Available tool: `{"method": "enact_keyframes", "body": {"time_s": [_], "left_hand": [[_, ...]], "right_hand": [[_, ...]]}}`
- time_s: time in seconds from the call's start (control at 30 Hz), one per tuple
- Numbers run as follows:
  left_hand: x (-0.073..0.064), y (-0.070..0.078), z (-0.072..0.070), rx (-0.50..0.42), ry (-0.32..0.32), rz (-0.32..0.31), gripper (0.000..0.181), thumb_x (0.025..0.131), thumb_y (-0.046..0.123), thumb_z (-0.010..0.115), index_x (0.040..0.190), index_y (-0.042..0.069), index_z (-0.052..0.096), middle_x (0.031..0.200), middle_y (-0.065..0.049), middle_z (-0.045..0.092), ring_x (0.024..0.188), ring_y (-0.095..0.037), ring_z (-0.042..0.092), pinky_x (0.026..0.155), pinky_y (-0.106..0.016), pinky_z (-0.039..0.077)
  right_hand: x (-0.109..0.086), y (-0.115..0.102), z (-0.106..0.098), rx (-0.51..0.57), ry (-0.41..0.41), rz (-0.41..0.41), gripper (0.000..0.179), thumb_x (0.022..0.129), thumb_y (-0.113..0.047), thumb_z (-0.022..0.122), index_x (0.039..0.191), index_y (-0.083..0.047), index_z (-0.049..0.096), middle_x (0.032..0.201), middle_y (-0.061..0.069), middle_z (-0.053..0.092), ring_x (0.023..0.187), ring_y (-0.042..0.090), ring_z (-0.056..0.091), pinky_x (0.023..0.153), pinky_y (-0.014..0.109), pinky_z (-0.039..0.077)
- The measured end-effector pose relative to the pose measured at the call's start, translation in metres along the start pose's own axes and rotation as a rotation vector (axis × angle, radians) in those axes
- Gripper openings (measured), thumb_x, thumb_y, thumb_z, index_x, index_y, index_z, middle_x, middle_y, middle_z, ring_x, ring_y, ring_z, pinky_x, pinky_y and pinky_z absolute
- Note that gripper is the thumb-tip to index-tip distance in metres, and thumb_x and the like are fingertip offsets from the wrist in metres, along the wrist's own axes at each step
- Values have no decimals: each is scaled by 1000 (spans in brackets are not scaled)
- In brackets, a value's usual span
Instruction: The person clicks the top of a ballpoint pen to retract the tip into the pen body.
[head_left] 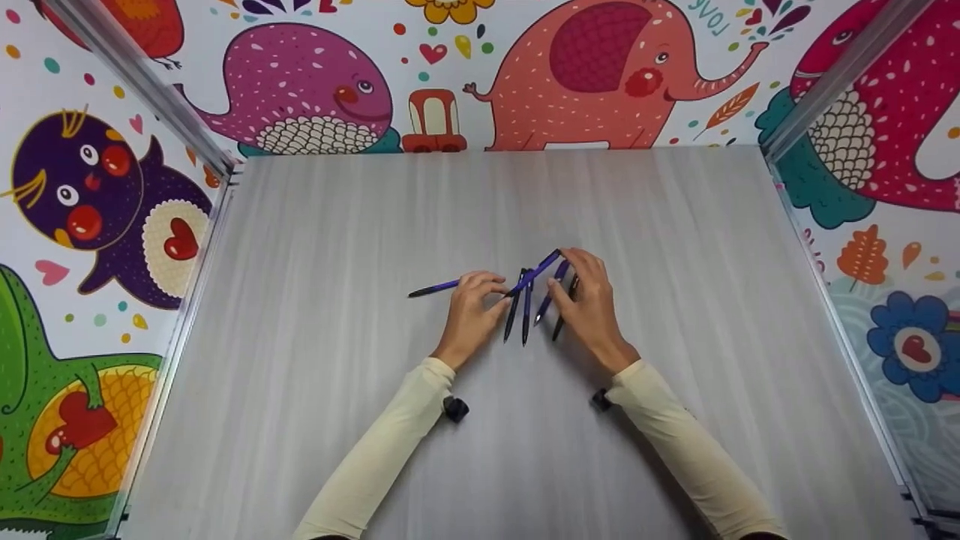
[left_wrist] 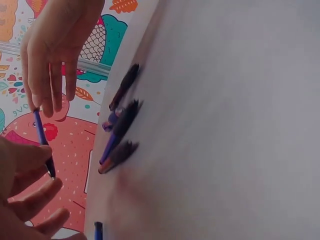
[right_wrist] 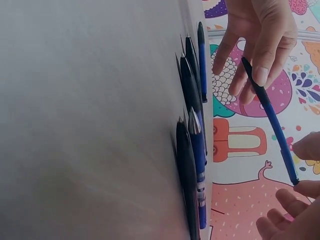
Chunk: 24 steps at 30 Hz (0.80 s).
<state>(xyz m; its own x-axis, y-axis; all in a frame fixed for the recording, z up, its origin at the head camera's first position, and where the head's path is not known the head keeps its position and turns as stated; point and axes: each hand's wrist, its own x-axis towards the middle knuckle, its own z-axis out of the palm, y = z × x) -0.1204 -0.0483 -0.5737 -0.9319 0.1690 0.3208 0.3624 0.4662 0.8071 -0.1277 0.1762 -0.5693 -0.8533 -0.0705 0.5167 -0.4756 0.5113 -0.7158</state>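
Observation:
Above the table, my left hand (head_left: pixel 472 311) pinches a blue-and-black pen (head_left: pixel 536 271) near its black tip end. The pen slants up to the right. At its upper end a fingertip of my right hand (head_left: pixel 591 307) touches it. That hand's thumb stands a little apart from the barrel, and its other fingers are loosely bent. Below lie several pens side by side: a dark one (head_left: pixel 512 319), a blue-black one (head_left: pixel 526 319), one with a silver tip (head_left: pixel 546 301) and one (head_left: pixel 559 326) partly behind my right hand. Another pen (head_left: pixel 431 289) lies left of my left hand, its end hidden.
The pens lie on a pale grey wood-grain table (head_left: pixel 330 225). Walls printed with cartoon animals, such as an elephant (head_left: pixel 592 90), close off the back and sides. Metal posts (head_left: pixel 840 75) stand at the back corners.

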Motion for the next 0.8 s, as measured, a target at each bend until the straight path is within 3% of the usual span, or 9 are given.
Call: {"method": "enact_keyframes", "body": {"time_s": [0.2, 0.33, 0.53, 0.8], "left_hand": [[0, 8, 6, -76, 4, -19, 11, 92, -2, 86, 102, -2, 82, 120, -18, 78, 123, -36, 67, 117, -52, 47], [-1, 14, 8, -118, -12, -80, 10, 93, -1, 86, 102, -2, 82, 120, -16, 79, 121, -33, 70, 120, -49, 46], [-4, 20, 10, -213, -56, -182, 10, 96, 0, 83, 106, 0, 82, 124, -14, 79, 123, -29, 71, 112, -47, 54], [-7, 24, 11, -366, -126, -234, 12, 98, 3, 81, 110, 2, 82, 125, -9, 77, 122, -25, 73, 106, -44, 59]], "right_hand": [[4, -6, -6, 50, -18, -43, 54, 99, 1, 79, 150, 8, 59, 145, 24, 64, 138, 40, 58, 114, 55, 50], [7, -10, -8, 90, -46, -72, 56, 100, 2, 78, 152, 8, 56, 146, 23, 64, 135, 40, 62, 110, 54, 54], [10, -15, -10, 177, -84, -80, 59, 101, 5, 76, 155, 6, 53, 147, 22, 63, 133, 40, 64, 106, 54, 57], [14, -20, -10, 274, -102, -122, 59, 99, 13, 73, 153, 7, 52, 143, 24, 63, 129, 40, 67, 98, 53, 62]]}}
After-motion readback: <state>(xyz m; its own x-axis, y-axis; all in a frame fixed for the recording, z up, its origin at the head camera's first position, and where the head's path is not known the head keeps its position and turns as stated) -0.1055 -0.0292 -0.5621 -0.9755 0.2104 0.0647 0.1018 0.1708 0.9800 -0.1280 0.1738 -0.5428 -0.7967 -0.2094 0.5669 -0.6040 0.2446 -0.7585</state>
